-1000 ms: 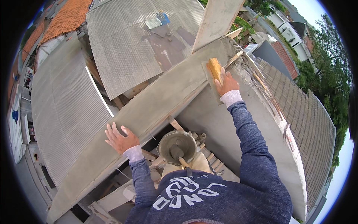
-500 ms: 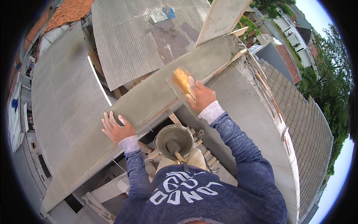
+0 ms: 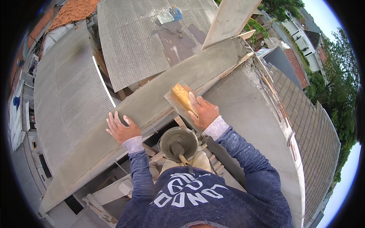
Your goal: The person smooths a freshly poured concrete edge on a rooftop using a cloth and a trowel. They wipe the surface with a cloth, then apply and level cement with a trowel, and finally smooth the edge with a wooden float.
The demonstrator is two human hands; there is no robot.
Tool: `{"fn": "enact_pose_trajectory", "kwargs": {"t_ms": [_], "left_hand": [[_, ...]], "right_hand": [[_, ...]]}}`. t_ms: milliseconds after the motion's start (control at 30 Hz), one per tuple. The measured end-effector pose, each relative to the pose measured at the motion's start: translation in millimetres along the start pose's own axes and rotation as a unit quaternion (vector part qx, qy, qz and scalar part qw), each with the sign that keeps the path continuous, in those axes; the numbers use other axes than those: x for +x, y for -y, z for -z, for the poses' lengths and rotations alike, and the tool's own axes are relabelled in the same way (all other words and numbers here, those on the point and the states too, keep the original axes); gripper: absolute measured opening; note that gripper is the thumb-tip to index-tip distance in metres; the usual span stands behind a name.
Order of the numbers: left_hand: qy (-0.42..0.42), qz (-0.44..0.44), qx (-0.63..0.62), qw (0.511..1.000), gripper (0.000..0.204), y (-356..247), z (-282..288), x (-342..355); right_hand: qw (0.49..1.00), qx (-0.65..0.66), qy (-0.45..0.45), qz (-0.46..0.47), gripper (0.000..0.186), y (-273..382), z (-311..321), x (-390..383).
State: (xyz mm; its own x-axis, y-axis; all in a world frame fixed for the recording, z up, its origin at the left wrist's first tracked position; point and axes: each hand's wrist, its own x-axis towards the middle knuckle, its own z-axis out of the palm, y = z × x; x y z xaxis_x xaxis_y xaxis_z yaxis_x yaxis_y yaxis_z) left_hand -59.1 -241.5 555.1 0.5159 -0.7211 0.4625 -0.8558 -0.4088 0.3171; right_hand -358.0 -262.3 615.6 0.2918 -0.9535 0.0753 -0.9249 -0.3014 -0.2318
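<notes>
Smoothing step: right hand (image 3: 204, 111) grips wooden float (image 3: 182, 99) flat on the cement ledge (image 3: 144, 102) midway along; left hand (image 3: 119, 128), fingers spread, braces the near edge. Next stroke likely demands even pressure.

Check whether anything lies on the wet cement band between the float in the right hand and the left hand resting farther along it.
Nothing visible does. The right hand holds the wooden float on the grey cement band, and the stretch down to the left hand is bare smooth mortar. The bucket sits below the band, off it.
</notes>
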Motion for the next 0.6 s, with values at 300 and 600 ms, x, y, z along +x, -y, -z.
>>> {"fn": "enact_pose_trajectory", "kwargs": {"t_ms": [300, 600], "left_hand": [[0.002, -0.004, -0.002, 1.0, 0.038, -3, -1, 3], [0.004, 0.012, 0.001, 1.0, 0.038, 0, 5, 1]], "right_hand": [[0.968, -0.114, -0.034, -0.223, 0.069, -118, 30, 61], [0.987, -0.062, -0.017, -0.148, 0.069, -69, 23, 17]]}}
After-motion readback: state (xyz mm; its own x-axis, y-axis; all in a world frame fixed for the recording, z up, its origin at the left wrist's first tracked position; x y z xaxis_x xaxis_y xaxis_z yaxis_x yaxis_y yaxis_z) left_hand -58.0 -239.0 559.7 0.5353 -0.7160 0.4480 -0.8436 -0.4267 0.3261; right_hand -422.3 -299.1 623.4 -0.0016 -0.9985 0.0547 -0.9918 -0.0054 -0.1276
